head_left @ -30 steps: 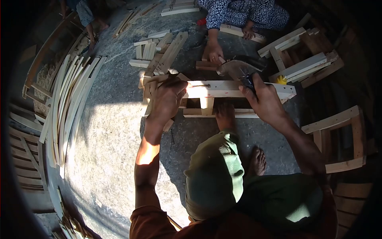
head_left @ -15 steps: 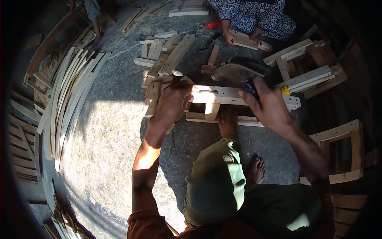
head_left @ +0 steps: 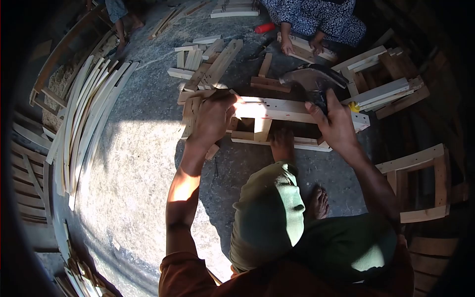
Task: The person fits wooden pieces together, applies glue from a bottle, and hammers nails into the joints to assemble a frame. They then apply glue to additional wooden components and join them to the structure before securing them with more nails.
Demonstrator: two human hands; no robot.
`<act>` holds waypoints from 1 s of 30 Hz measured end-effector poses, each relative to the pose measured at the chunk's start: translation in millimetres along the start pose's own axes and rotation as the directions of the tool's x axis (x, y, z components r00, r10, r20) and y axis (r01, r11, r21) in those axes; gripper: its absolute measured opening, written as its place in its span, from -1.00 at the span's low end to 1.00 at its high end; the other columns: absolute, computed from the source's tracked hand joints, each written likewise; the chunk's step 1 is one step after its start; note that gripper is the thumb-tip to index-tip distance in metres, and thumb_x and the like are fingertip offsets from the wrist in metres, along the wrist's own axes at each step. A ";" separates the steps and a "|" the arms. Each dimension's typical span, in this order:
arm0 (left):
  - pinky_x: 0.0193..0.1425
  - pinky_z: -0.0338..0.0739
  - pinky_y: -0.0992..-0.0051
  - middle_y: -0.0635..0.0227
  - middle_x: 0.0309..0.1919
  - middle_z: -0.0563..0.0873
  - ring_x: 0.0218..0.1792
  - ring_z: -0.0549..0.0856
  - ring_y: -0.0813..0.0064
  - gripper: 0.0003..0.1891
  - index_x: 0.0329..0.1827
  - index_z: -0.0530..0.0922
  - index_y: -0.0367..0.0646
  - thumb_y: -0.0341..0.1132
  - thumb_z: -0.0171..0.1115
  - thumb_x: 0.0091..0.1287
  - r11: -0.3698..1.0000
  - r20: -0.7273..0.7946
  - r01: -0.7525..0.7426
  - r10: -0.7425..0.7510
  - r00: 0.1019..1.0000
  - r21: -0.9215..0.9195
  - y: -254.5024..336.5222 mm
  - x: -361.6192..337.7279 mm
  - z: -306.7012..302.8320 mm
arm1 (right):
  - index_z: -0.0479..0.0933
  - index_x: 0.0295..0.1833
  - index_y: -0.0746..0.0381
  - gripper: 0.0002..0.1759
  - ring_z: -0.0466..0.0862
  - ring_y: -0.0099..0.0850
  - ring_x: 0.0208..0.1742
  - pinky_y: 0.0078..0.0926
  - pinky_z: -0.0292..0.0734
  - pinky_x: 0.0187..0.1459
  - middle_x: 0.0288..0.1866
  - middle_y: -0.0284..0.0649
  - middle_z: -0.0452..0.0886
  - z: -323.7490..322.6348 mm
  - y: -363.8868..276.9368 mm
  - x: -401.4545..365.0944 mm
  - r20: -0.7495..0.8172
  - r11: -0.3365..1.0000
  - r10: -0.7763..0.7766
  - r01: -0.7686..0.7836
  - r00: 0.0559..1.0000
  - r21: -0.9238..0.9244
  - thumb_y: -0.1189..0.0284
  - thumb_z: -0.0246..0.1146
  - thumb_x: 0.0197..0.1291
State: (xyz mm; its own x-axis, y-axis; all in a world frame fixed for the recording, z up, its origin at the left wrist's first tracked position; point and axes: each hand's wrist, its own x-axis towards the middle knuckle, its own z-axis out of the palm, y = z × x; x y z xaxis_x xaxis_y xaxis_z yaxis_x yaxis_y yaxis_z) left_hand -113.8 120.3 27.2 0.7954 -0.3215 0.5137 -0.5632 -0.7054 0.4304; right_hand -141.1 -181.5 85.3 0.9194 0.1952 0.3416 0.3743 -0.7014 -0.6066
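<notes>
My right hand [head_left: 336, 121] is closed round the handle of a hammer [head_left: 312, 79], whose head is raised above a wooden frame [head_left: 289, 110]. The frame lies on the floor, its upper beam pale and dotted with nail holes, with a short crosspiece joining it to a lower beam. At the beam's left end my left hand [head_left: 217, 116] is closed, fingertips pressed together in bright sunlight; whatever they may pinch is too small to make out. My bare foot rests against the lower beam.
Wood pieces [head_left: 222, 64] lie beyond the frame, and long slats [head_left: 94, 123] at the left. Assembled frames [head_left: 420, 163] stand at the right. A co-worker's hands [head_left: 288, 47] touch a board at the top. A red bottle [head_left: 264, 27] lies nearby.
The hammer and my right hand have moved slightly right. The co-worker's left-side hand has shifted on the board. The view has shifted a little.
</notes>
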 end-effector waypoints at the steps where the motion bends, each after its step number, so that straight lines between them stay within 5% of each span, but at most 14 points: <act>1: -0.05 0.59 0.26 0.15 -0.27 0.73 -0.17 0.72 0.14 -0.79 -0.10 0.69 -0.20 -0.61 0.32 0.22 0.999 -0.010 0.012 -0.011 1.000 0.035 -0.5 0.1 -1.3 | 0.38 0.01 0.46 -0.53 0.69 0.26 -0.29 -0.04 0.52 -0.38 -0.46 0.20 0.59 -2.6 1.5 1.4 0.064 0.999 0.040 -0.038 0.997 -0.025 0.21 0.27 0.43; 14: -0.05 0.58 0.23 0.11 -0.25 0.75 -0.17 0.72 0.10 -0.85 -0.08 0.70 -0.23 -0.45 0.36 0.31 1.000 -0.018 0.005 -0.005 1.000 0.023 -7.1 -0.9 -4.9 | 0.39 0.03 0.41 -0.51 0.72 0.17 -0.35 -0.13 0.52 -0.41 -0.48 0.14 0.59 32.7 11.4 -2.1 0.113 1.000 -0.004 0.006 0.994 -0.017 0.14 0.28 0.42; 16: -0.05 0.58 0.24 0.11 -0.24 0.77 -0.17 0.73 0.10 -0.85 -0.08 0.71 -0.23 -0.43 0.36 0.32 1.000 0.003 0.019 -0.019 1.000 0.012 -5.6 -0.3 -7.3 | 0.41 0.07 0.45 -0.56 0.71 0.22 -0.29 0.01 0.57 -0.33 -0.43 0.22 0.64 28.5 -0.8 2.9 0.160 0.999 -0.018 0.023 0.987 -0.032 0.25 0.27 0.41; 23: -0.07 0.59 0.24 0.12 -0.23 0.77 -0.18 0.74 0.12 -0.85 -0.07 0.71 -0.22 -0.44 0.34 0.34 0.997 0.022 0.036 -0.038 0.999 0.066 -6.6 -1.0 -8.4 | 0.39 0.13 0.41 -0.53 0.68 0.26 -0.29 -0.02 0.54 -0.36 -0.43 0.22 0.61 41.6 9.5 10.7 0.216 0.982 -0.155 0.175 0.964 -0.077 0.23 0.29 0.41; 25: -0.06 0.60 0.25 0.13 -0.22 0.78 -0.18 0.75 0.14 -0.85 -0.06 0.72 -0.20 -0.45 0.34 0.34 0.997 0.049 0.048 -0.051 0.997 0.056 -4.7 -1.0 -8.9 | 0.40 0.09 0.46 -0.61 0.71 0.22 -0.32 -0.01 0.63 -0.32 -0.44 0.22 0.65 21.7 -10.0 15.4 0.291 0.972 -0.110 0.164 0.950 -0.167 0.37 0.28 0.37; 28: -0.05 0.62 0.27 0.14 -0.20 0.79 -0.16 0.76 0.16 -0.85 -0.06 0.72 -0.18 -0.46 0.34 0.33 0.999 0.003 0.027 -0.027 1.000 0.017 -5.7 -1.8 -6.3 | 0.45 -0.01 0.35 -0.71 0.79 -0.07 -0.42 -0.23 0.59 -0.47 -0.50 0.04 0.66 -12.1 -53.5 30.4 -0.135 0.957 -0.289 0.291 0.948 -0.004 0.34 0.30 0.42; 30: -0.04 0.63 0.28 0.14 -0.18 0.79 -0.14 0.76 0.17 -0.85 -0.06 0.72 -0.18 -0.46 0.34 0.33 0.999 0.021 0.036 -0.036 0.999 0.003 -7.1 -1.8 -4.4 | 0.45 -0.05 0.36 -0.70 0.78 -0.06 -0.44 -0.27 0.59 -0.49 -0.52 0.01 0.66 -24.0 -64.2 40.5 -0.342 0.913 -0.264 0.348 0.902 0.214 0.33 0.30 0.42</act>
State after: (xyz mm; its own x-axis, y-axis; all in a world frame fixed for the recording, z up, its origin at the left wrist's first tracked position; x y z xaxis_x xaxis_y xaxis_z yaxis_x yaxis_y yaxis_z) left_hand -112.2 128.7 26.5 0.8199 -0.3093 0.4817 -0.5333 -0.7186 0.4463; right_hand -130.8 -145.0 155.3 0.6889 0.1264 0.7137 0.6875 -0.4257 -0.5883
